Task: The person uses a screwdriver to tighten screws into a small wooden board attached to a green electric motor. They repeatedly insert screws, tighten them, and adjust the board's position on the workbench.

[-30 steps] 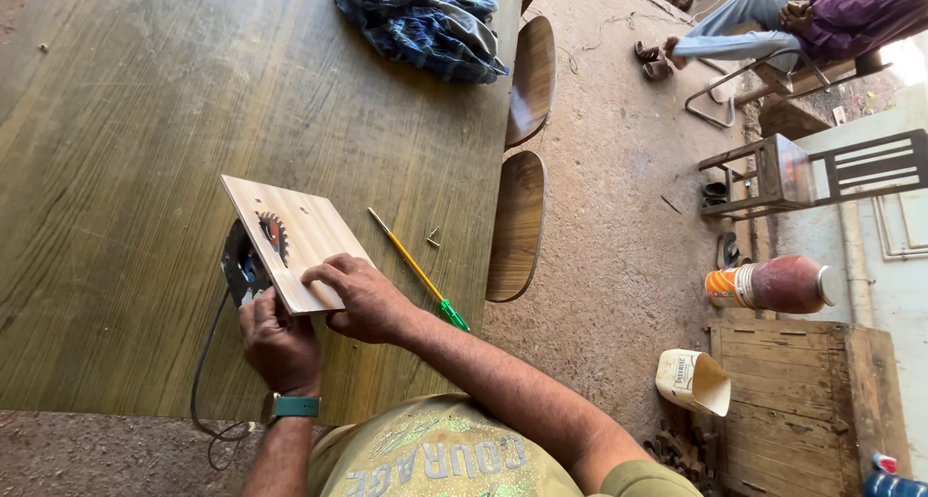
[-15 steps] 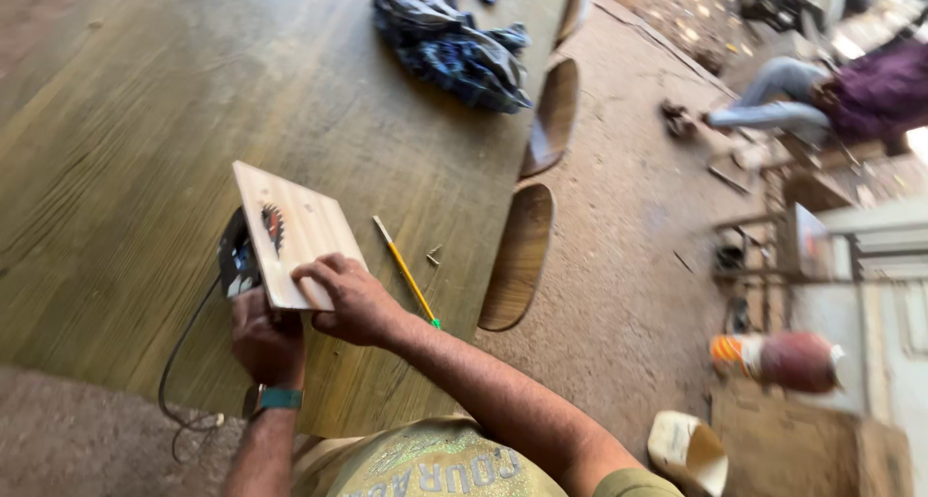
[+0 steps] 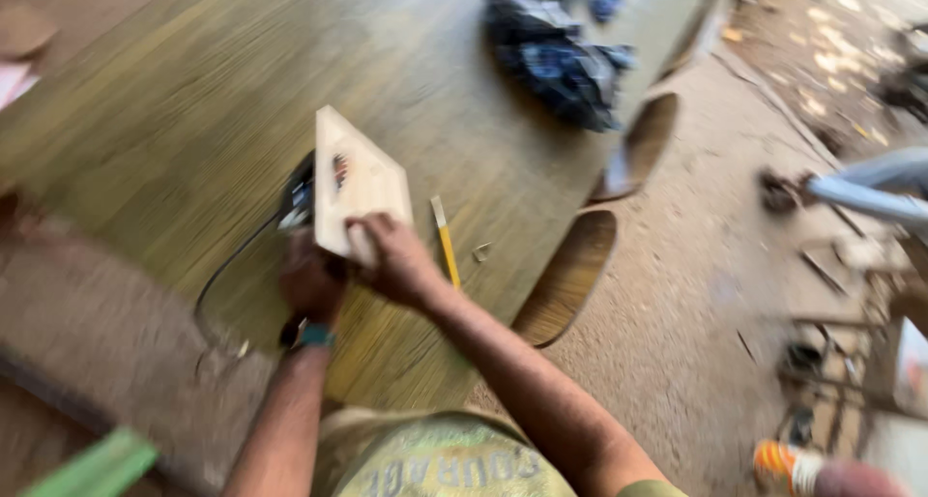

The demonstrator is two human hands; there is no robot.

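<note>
Sawdust-strewn ground is showing to the right of a long greenish wooden counter (image 3: pixel 174 120), where scrap and another person's pale trouser leg (image 3: pixel 870 192) are lying at the edge of view. Compared with a second ago, the whole picture is smearing with blur and the scene is sliding: the head is swinging, so the bundle of dark blue cloth (image 3: pixel 565 52) is now sitting higher and nearer the middle, while the board and hands are staying in the same grip. That suggests the work itself is holding steady, not shifting.

The right hand (image 3: pixel 391 260) is closing over the near corner of a pale wooden board (image 3: pixel 358 183), pressing it down. The left hand (image 3: pixel 311 282) is wrapping around a dark power tool (image 3: pixel 298 202) tucked under the board's left edge, its black cord (image 3: pixel 227 275) looping across the counter. The board is looking flat, light and clean-cut, with a small dark mark on top. A yellow pencil (image 3: pixel 447 250) is lying just beside the right hand.
</note>
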